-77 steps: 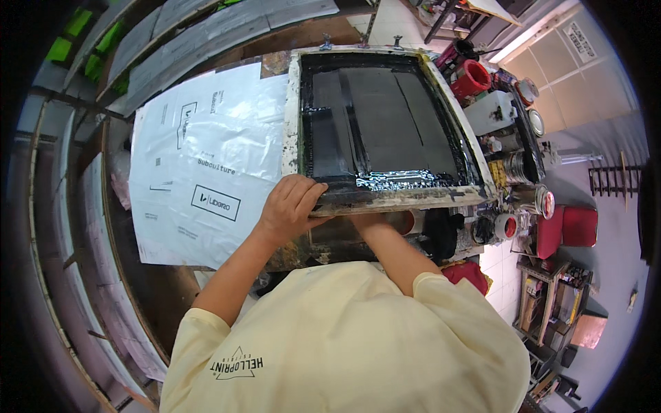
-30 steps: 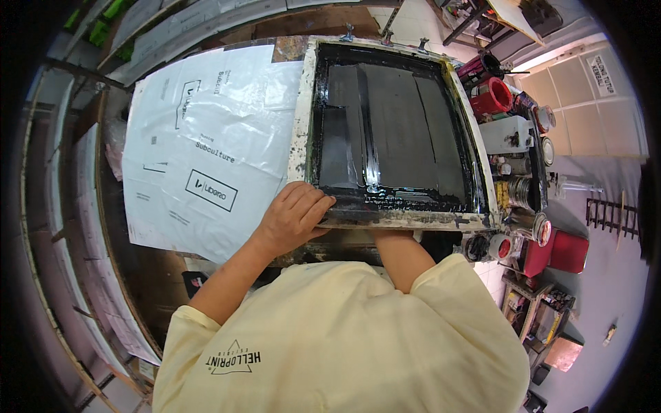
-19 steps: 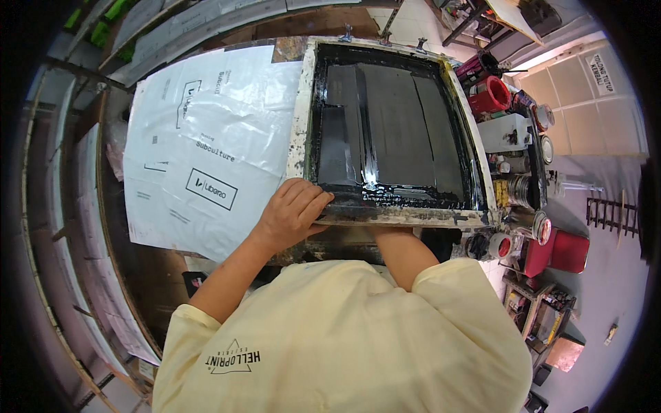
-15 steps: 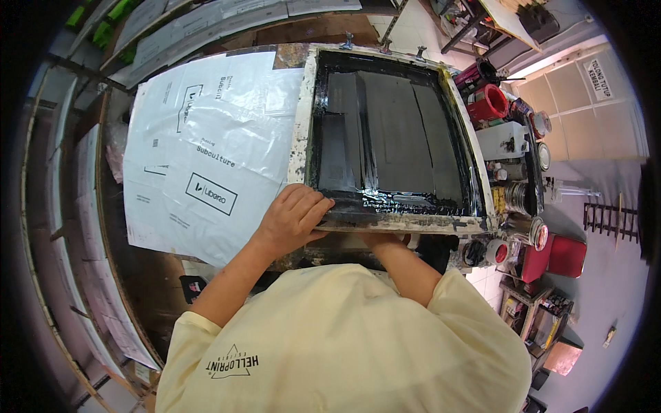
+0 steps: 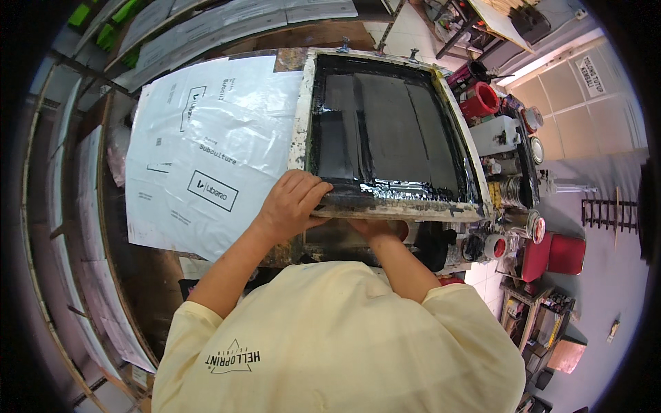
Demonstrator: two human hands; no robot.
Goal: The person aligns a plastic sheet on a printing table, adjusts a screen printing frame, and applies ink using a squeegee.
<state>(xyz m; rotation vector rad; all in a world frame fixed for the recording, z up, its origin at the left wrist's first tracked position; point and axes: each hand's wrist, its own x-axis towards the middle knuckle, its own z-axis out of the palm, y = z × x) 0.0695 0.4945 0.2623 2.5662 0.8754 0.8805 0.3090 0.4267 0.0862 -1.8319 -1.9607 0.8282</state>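
Observation:
A screen-printing frame (image 5: 300,131) lies in front of me, its pale wooden rim stained and its mesh coated with wet black ink. The near edge is raised off the table below. My left hand (image 5: 292,204) is closed round its near left corner, fingers over the top and thumb beneath. Under the near edge reaches my right hand (image 5: 372,229); the rim hides its fingers, so whether it holds anything does not show. To the left lies a large white plastic sheet (image 5: 213,131) with black print, touching the frame's left side.
Ink tubs and jars, among them a red tub (image 5: 480,100) and a white container (image 5: 494,135), crowd the right side. Metal clamps (image 5: 381,48) stand at the frame's far edge. Racks with white printed sheets (image 5: 261,23) run along the back and left. A red chair (image 5: 566,255) is far right.
The frame's near edge has risen with my left hand on its corner. More of my right hand shows beneath it, and the gap under the edge looks larger.

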